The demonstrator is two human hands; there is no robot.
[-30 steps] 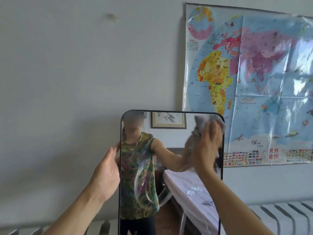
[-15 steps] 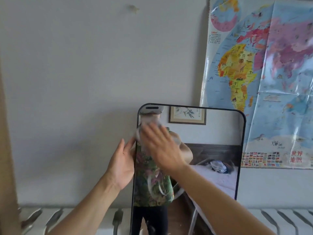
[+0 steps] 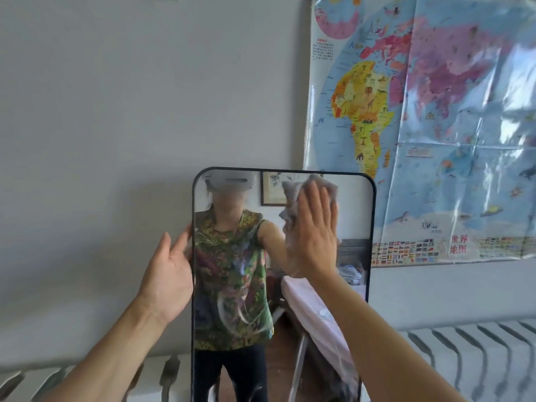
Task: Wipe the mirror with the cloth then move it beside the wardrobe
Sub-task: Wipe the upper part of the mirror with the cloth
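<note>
Mirror (image 3: 356, 216) wiping is under way, and the move beside the wardrobe has not begun; no wardrobe shows in the head view at all.

Nearest the camera, both forearms reach up from the bottom of the frame. The left hand (image 3: 169, 274) is open, with its fingers spread and its palm set against the mirror's left edge, steadying it rather than gripping it. The right hand (image 3: 314, 230) lies flat with its fingers together, pressing the cloth (image 3: 293, 190) against the upper right part of the glass; grey folds of cloth poke out above and to the left of the fingers.

The mirror stands upright with its dark frame against the wall (image 3: 116, 111), in front of a radiator (image 3: 478, 352), and its upper right corner overlaps the lower left of a map (image 3: 435, 126).

Faint streaks show on the lower glass, so I judge that part is not yet wiped clean. What is left, then, is finishing the lower glass, dealing with the cloth, taking the frame in both hands, and carrying it to a wardrobe that lies somewhere out of view.
</note>
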